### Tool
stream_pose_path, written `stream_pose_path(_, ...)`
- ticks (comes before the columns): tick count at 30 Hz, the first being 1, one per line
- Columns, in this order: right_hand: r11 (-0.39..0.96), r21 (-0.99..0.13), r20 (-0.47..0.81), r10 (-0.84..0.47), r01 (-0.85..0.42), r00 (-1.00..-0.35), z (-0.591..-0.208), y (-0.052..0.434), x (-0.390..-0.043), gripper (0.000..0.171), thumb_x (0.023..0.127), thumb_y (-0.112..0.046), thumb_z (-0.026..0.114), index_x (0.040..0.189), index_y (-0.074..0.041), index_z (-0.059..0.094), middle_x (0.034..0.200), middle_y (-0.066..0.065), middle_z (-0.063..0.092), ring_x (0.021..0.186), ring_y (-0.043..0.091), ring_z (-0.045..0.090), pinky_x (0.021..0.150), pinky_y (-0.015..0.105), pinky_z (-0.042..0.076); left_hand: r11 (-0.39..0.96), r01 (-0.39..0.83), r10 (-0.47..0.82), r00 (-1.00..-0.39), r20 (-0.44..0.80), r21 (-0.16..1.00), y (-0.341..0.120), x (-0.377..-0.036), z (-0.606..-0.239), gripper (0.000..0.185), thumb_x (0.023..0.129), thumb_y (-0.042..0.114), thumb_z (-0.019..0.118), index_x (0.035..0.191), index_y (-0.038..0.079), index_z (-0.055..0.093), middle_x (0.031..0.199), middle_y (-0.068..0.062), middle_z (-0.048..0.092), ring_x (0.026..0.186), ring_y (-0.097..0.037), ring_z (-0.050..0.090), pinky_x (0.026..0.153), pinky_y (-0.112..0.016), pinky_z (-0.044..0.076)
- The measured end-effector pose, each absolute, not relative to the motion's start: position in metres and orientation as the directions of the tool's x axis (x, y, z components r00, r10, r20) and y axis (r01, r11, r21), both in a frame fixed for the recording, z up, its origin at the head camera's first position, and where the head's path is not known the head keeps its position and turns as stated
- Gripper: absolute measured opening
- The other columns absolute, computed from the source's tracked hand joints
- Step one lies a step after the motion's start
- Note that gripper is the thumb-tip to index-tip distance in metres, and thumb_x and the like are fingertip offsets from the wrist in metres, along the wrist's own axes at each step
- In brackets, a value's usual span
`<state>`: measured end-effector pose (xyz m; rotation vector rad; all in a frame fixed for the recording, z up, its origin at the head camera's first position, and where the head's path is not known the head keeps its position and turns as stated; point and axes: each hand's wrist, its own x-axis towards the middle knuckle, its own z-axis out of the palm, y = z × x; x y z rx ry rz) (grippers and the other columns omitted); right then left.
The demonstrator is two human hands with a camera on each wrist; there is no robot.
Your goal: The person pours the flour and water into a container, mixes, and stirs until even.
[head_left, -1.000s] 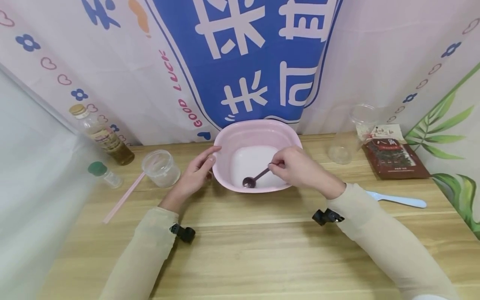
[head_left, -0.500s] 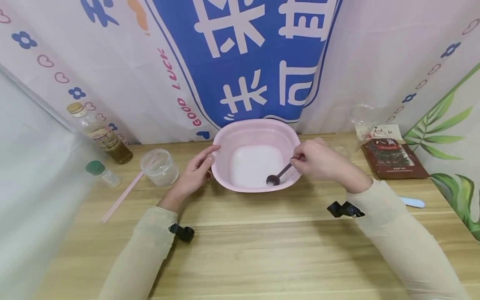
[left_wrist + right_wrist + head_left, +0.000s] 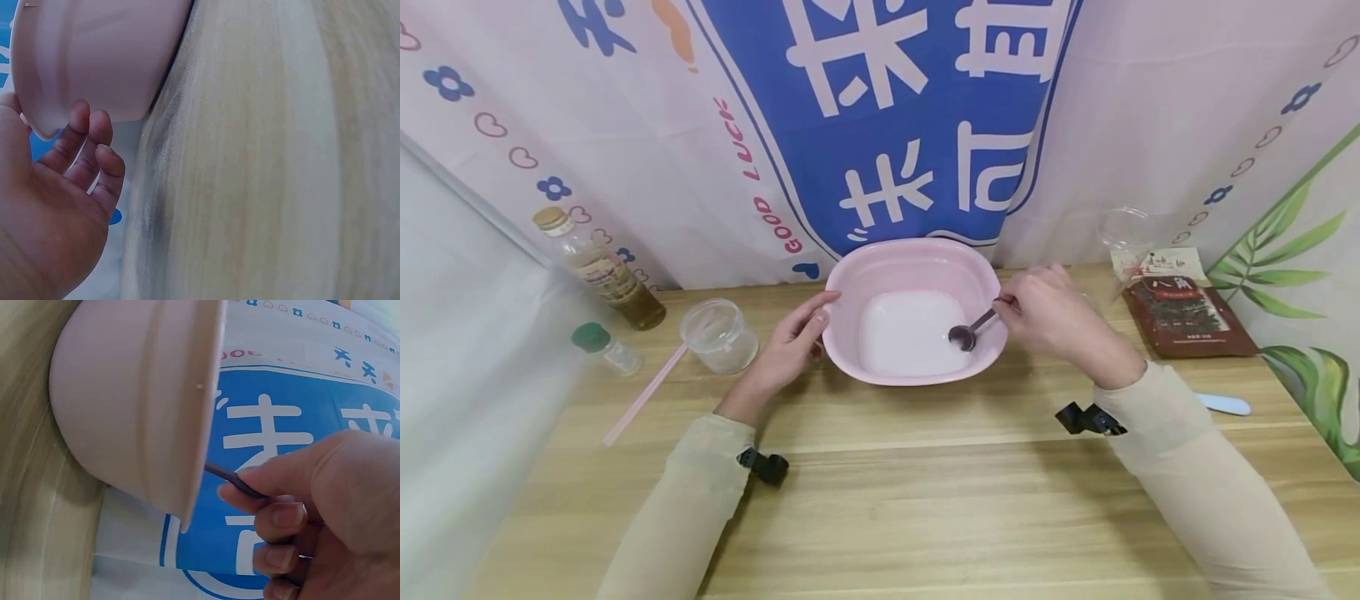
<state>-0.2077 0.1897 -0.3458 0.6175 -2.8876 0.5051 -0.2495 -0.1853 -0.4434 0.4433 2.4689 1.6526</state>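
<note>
A pink basin [image 3: 917,260] with white liquid [image 3: 904,333] in it sits at the back middle of the wooden table [image 3: 880,500]. My right hand [image 3: 1047,315] pinches the handle of a dark spoon [image 3: 972,329], whose bowl dips into the liquid by the basin's right wall. The same pinch shows in the right wrist view, right hand [image 3: 312,512] holding the spoon handle [image 3: 231,479] over the basin rim [image 3: 200,425]. My left hand [image 3: 790,343] rests against the basin's left outer wall, fingers curled loosely beside the basin [image 3: 94,56] in the left wrist view.
Left of the basin stand a clear cup [image 3: 721,335], a pink straw [image 3: 643,392], a small green-capped bottle [image 3: 604,346] and a tall bottle [image 3: 602,271]. To the right are a clear cup [image 3: 1123,237], a dark red packet [image 3: 1187,312] and a pale blue utensil [image 3: 1225,405].
My right hand has carried the spoon from the basin's front left across to its right side and slightly back. The left hand has stayed on the basin.
</note>
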Motion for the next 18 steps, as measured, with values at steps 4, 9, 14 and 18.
stream_pose_path(4,0.874,-0.279,0.233,-0.340,-0.397,-0.911,-0.3507,0.1910,-0.2105,0.016,0.099,-0.009,0.070,0.096,0.003,0.081,0.083,0.014,0.076,0.082,0.036,0.064,0.080,0.047,0.040,0.352,0.165,0.315,-0.948,0.050,0.921,-0.1853,-0.2493,-0.4443,0.045,0.117,0.028,0.045,0.161,0.018,0.051,0.111,-0.020,0.061,0.088,-0.043,0.062,0.071,-0.031,0.053)
stream_pose_path(9,0.877,-0.302,0.281,-0.294,-0.375,-0.914,-0.3527,0.1924,-0.2121,0.018,0.101,-0.010,0.069,0.098,0.004,0.080,0.086,0.017,0.076,0.084,0.037,0.065,0.081,0.047,0.041,0.350,0.163,0.315,-0.948,0.048,0.923,-0.1849,-0.2495,-0.4442,0.045,0.117,0.029,0.045,0.161,0.019,0.051,0.111,-0.018,0.061,0.088,-0.043,0.062,0.071,-0.031,0.054)
stream_pose_path(14,0.873,-0.321,0.338,-0.257,-0.367,-0.906,-0.3517,0.1924,-0.2133,0.021,0.103,-0.012,0.067,0.095,0.004,0.078,0.085,0.018,0.075,0.083,0.038,0.065,0.080,0.048,0.041,0.351,0.161,0.318,-0.947,0.044,0.923,-0.1853,-0.2500,-0.4442,0.045,0.117,0.030,0.045,0.161,0.020,0.051,0.112,-0.019,0.061,0.088,-0.041,0.062,0.071,-0.032,0.053)
stream_pose_path(18,0.857,-0.350,0.358,-0.250,-0.377,-0.900,-0.3565,0.1885,-0.2164,0.022,0.103,-0.012,0.066,0.093,0.004,0.078,0.078,0.016,0.069,0.076,0.036,0.060,0.078,0.045,0.038,0.356,0.158,0.317,-0.947,0.040,0.921,-0.1858,-0.2503,-0.4451,0.045,0.117,0.032,0.044,0.161,0.021,0.051,0.114,-0.019,0.062,0.088,-0.041,0.062,0.071,-0.032,0.053)
